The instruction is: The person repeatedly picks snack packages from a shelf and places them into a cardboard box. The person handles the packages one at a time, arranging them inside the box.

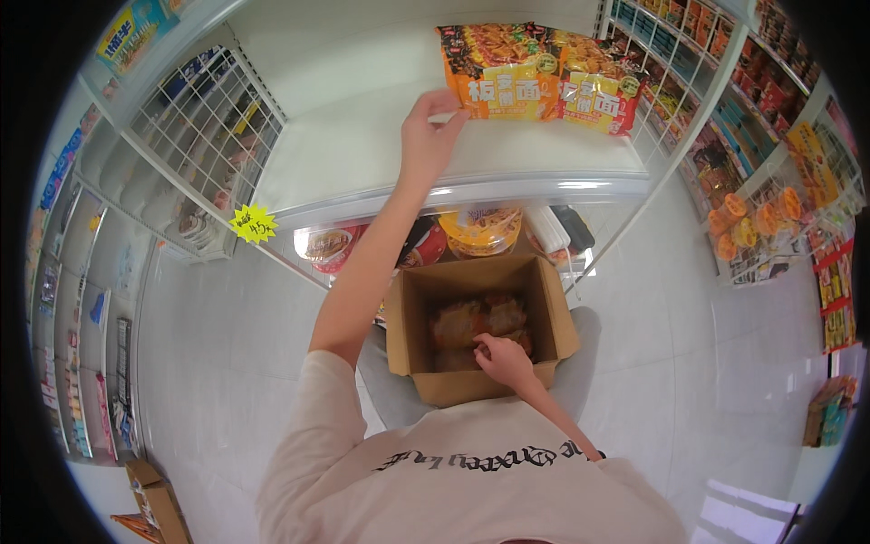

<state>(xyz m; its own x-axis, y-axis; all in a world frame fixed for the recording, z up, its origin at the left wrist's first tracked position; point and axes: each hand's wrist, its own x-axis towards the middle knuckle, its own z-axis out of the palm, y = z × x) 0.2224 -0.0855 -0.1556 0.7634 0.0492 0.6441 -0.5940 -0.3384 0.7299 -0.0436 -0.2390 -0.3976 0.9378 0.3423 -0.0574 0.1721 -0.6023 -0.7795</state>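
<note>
On the white shelf, an orange instant noodle packet [504, 82] leans upright, overlapping a red-and-yellow noodle packet [598, 91] to its right. My left hand [430, 131] reaches up to the orange one, thumb and fingers bent together at its left edge. Below, an open cardboard box [555, 313] rests on my lap, with several wrapped packets [480, 319] lying in its shadowed bottom. Over the near wall of the box dips my right hand [504, 361], its fingers curled above the packets. Whatever those fingers may hold is too small to make out.
Under the shelf's front edge [471, 189] stand red bowl tubs [332, 245] and a yellow tub [480, 233], close behind the box. White wire grids [213, 136] flank the shelf. A yellow star-shaped price tag [254, 223] hangs at its left corner.
</note>
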